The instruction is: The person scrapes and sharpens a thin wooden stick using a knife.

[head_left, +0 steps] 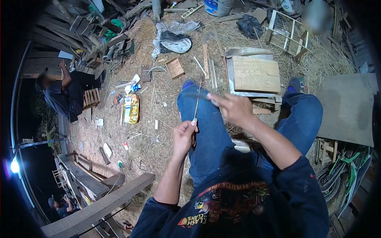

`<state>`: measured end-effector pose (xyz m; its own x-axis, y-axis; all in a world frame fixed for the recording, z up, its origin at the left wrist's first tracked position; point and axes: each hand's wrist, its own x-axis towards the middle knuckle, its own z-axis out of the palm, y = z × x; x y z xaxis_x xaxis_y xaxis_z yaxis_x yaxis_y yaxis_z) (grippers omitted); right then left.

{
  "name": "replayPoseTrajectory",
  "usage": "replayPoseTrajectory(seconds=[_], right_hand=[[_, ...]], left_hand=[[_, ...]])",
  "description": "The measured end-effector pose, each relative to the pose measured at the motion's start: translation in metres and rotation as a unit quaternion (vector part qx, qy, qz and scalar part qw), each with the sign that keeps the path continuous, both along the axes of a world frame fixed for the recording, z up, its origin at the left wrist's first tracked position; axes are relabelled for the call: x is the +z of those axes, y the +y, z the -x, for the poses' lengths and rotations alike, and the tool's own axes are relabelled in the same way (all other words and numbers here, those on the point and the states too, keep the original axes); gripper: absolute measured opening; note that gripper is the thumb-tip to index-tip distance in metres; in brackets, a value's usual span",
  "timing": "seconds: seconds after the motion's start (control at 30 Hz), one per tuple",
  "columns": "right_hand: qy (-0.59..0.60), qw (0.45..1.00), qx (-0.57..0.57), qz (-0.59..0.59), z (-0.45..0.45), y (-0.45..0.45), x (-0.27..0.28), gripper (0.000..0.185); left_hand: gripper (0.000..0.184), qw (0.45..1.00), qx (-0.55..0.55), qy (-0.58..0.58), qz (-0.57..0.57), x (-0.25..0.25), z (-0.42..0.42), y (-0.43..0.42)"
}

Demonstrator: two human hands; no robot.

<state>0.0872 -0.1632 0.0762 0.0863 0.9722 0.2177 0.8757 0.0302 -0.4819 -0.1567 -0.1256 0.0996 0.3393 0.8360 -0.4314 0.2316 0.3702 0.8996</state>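
Note:
Over my thigh in jeans, my left hand is closed around the lower end of a thin stick that points up and away from me. My right hand grips the handle of a knife, its dark blade blurred and lying across the stick. Whether the blade touches the stick I cannot tell. Beyond my knee a small open wooden box rests on the ground, beside several narrow wood strips.
A light wooden board lies stacked ahead of my right knee. A yellow bag is on the ground at left. One person sits at far left, another at lower left. A curved beam crosses the lower left.

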Motion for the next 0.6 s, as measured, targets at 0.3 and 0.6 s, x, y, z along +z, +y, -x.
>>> replayPoseTrajectory(seconds=[0.3,0.6], right_hand=[[-0.004,0.998,0.031,-0.060,0.005,0.001,-0.006,0.037],[0.003,0.998,0.036,-0.050,-0.001,0.001,-0.007,0.034]], left_hand=[[0.035,1.000,-0.008,0.001,-0.005,-0.002,0.002,0.005],[0.036,1.000,-0.009,0.001,-0.002,0.000,0.001,0.000]])
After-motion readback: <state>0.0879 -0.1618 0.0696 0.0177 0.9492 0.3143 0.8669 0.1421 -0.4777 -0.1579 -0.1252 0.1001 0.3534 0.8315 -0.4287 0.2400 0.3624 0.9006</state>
